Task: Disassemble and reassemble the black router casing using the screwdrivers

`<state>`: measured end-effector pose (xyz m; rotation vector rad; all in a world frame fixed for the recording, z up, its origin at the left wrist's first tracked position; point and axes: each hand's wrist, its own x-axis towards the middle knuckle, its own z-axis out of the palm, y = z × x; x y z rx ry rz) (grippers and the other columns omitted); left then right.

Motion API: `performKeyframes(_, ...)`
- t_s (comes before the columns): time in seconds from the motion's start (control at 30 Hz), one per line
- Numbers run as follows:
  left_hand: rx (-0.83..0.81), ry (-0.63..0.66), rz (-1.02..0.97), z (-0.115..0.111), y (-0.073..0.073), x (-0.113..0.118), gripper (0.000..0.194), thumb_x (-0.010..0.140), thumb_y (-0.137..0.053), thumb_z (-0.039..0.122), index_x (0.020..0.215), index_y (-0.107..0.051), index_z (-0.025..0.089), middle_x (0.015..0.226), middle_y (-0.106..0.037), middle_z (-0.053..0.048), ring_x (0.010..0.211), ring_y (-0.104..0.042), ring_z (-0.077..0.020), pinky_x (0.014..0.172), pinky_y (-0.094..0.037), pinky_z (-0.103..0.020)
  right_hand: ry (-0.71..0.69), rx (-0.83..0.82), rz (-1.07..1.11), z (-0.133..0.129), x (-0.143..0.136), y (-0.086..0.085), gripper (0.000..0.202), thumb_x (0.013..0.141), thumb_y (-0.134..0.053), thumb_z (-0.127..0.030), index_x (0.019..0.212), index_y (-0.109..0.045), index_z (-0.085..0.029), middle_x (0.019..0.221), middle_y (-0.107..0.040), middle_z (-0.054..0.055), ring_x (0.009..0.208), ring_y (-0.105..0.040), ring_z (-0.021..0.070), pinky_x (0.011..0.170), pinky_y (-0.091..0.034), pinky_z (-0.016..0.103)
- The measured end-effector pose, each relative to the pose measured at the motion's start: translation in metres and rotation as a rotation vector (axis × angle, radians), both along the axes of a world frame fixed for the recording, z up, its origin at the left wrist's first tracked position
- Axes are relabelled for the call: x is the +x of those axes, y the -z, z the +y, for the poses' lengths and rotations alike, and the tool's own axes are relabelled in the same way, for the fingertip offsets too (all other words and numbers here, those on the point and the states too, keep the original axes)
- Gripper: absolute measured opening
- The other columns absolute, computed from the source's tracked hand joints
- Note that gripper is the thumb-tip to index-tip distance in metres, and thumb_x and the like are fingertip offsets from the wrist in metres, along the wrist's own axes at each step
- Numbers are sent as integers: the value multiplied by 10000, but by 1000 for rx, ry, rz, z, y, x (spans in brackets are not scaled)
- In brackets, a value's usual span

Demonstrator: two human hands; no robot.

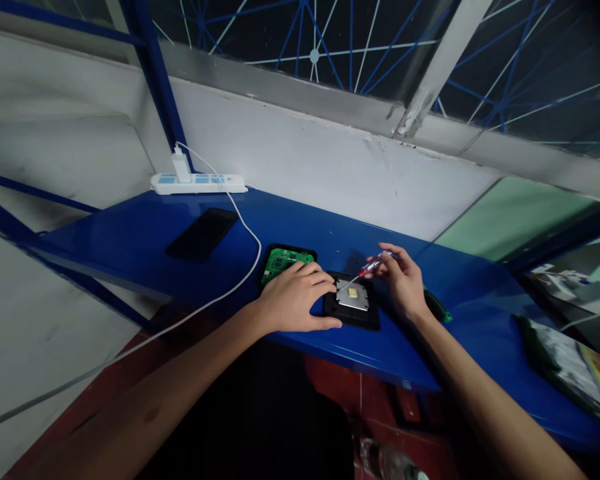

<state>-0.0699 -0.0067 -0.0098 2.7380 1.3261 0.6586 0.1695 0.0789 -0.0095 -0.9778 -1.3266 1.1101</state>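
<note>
My right hand (403,280) grips a screwdriver (375,264) with a clear purplish handle and a red collar. Its thin shaft slants down to the left, and the tip meets the upper left part of a silver metal plate (356,303) with a pale yellow square on it. That plate sits in a black plastic housing (335,310) lying flat on the table. My left hand (300,300) rests at the housing's left side, fingers stretched out and thumb apart, touching its edge. Partly behind this hand lies a black shell with a green circuit board (286,261).
A black phone-like slab (203,233) lies left on the blue table (290,217). A white cable (253,233) runs from the power strip (200,184) across the table. Beside my right wrist is a green-and-black handled thing (437,307). Packaging (575,367) lies far right.
</note>
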Motion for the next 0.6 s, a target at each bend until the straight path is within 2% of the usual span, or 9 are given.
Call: performKeyframes(0.6,10,4,25,0,-1,1,577,875,-584,684,1245,-641,245,1307,-657,-31,1232,-528,-274,1037,-388,-430,-4,48,-19,0,2,-2,362,822,-713,-477,1079,-635,-234,805,-740,12,619,-706,173,628,-623,374)
